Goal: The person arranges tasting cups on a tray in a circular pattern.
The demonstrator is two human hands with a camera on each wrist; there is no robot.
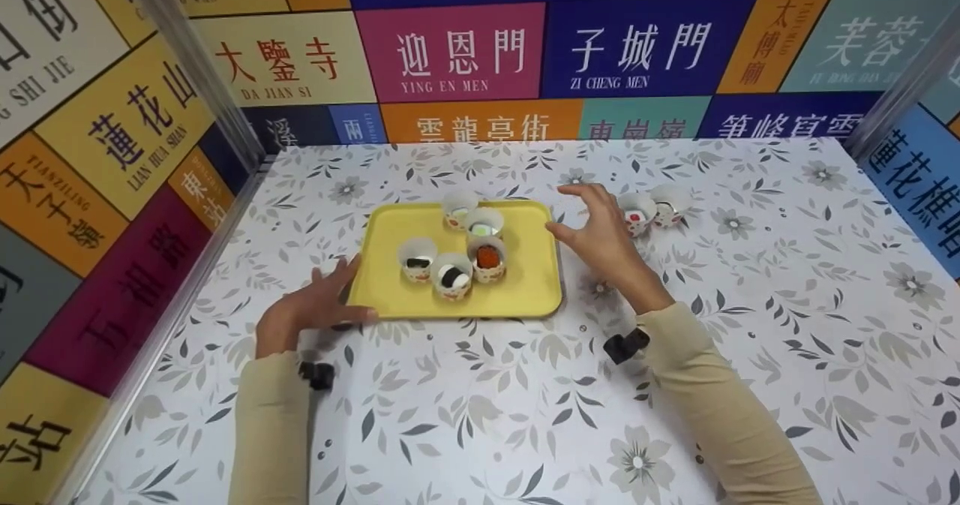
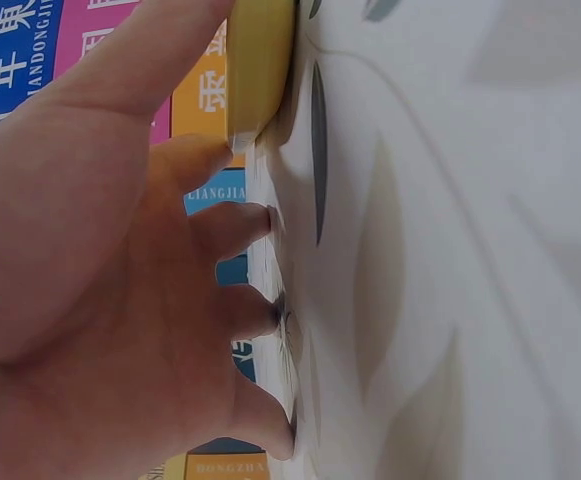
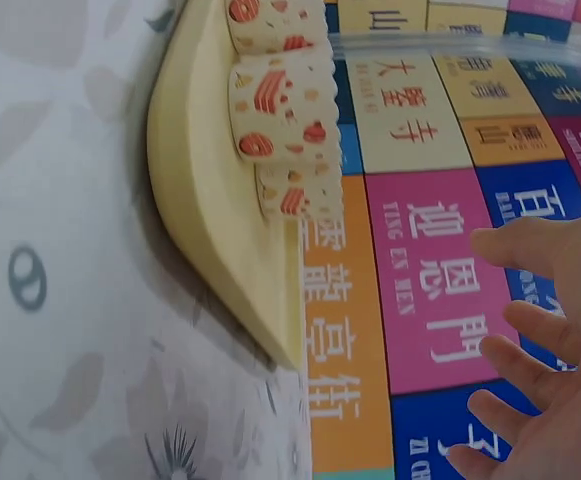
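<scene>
A yellow tray (image 1: 386, 227) lies on the table with several small paper cups on it, each holding a sushi-like piece; one piece (image 1: 487, 256) is orange-red, another (image 1: 454, 276) white with a black band. My left hand (image 1: 311, 302) is at the tray's left edge, thumb by the near left corner, fingers spread. In the left wrist view its fingertips meet the tabletop beside the tray (image 2: 260, 70). Off the tray's right side hovers my right hand (image 1: 607, 242), thumb and fingers apart, holding nothing. The right wrist view shows the printed cups (image 3: 275, 105) inside the tray rim.
Two more paper cups stand on the table beyond my right hand; the nearer one (image 1: 636, 218) holds a piece with red on it, the other cup (image 1: 670, 208) is beside it. Panels with Chinese lettering (image 1: 450, 55) wall the table's back and sides. The tablecloth (image 1: 480, 415) is floral.
</scene>
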